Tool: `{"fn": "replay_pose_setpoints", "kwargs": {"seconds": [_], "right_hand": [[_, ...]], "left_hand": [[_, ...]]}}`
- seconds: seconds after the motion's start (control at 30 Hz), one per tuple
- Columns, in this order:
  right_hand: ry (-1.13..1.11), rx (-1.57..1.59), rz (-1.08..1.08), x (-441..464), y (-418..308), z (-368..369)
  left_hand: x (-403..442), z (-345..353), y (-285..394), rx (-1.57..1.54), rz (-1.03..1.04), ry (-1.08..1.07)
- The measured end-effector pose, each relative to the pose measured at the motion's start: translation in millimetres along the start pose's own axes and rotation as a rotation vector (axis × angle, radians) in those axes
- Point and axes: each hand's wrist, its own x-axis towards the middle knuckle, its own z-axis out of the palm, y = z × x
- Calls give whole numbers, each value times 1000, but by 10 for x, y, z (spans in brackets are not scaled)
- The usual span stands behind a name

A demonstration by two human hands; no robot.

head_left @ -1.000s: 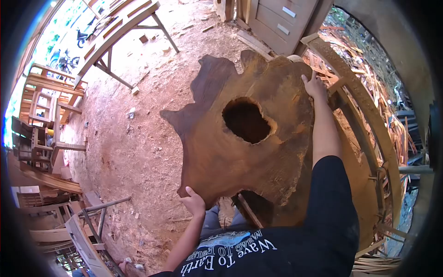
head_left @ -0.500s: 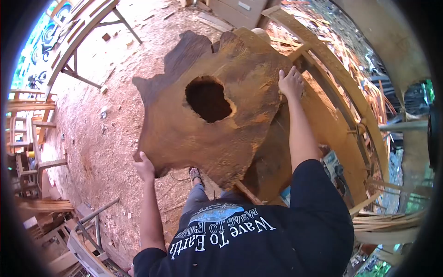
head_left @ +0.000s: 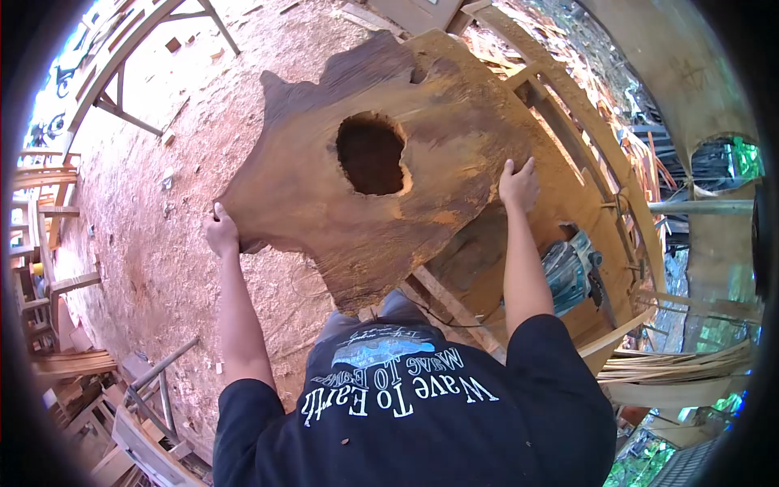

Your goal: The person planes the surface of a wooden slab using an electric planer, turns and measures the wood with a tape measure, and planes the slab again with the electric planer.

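Note:
A broad, irregular wooden slab (head_left: pixel 292 187) with wavy dark edges and a ragged hole (head_left: pixel 371 154) fills the middle of the view. It tips toward my body, its near point close to my shirt. My left hand (head_left: pixel 223 231) grips a pointed corner on the left, thumb on top and the other fingers hidden below. At the right edge, my right hand (head_left: pixel 519 187) holds the slab with its thumb side up; some fingers are hidden. Under the slab's right part lies a sawdust-covered wooden surface (head_left: pixel 552 235).
A teal power tool (head_left: pixel 568 268) rests on the wooden surface, right of my right forearm. A wooden bar (head_left: pixel 458 308) runs beneath the slab's near edge. Wooden frames stand at left (head_left: pixel 122 57) and lower left (head_left: pixel 150 446). Sawdust covers the ground (head_left: pixel 178 268).
The slab has turned clockwise in view. My left hand has moved forward and left with its corner, while my right hand has come nearer my body. More of the teal tool shows.

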Motion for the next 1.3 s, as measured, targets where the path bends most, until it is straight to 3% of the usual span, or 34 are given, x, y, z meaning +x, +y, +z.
{"fn": "replay_pose_setpoints", "kwargs": {"seconds": [0.4, 0.6, 0.8, 0.97, 1.0, 1.03, 1.1, 1.17, 1.23, 1.3], "right_hand": [[-102, 26, 149, 61, -39, -55], [23, 105, 83, 17, 20, 34], [4, 103, 52, -49, 4, -162], [59, 156, 61, 3, 88, -16], [116, 164, 44, -4, 118, 50], [88, 164, 54, -18, 123, 11], [66, 183, 77, -26, 69, -79], [72, 190, 113, -42, 39, -61], [70, 175, 134, -49, 88, -46], [47, 161, 180, -51, 185, -10]], "left_hand": [[-78, -95, 88, 10, 47, -46], [-84, -103, 140, 63, 24, -33], [31, 6, 19, 65, 86, 14], [-17, -45, -42, -200, 167, -65], [115, 90, -207, -181, 215, 17], [278, 166, -321, -348, 136, -60], [701, 362, -698, -981, -67, -508], [530, 103, -593, -917, -273, -499], [551, 77, -593, -1042, -493, -611], [349, 63, -458, -1048, -536, -800]]}}
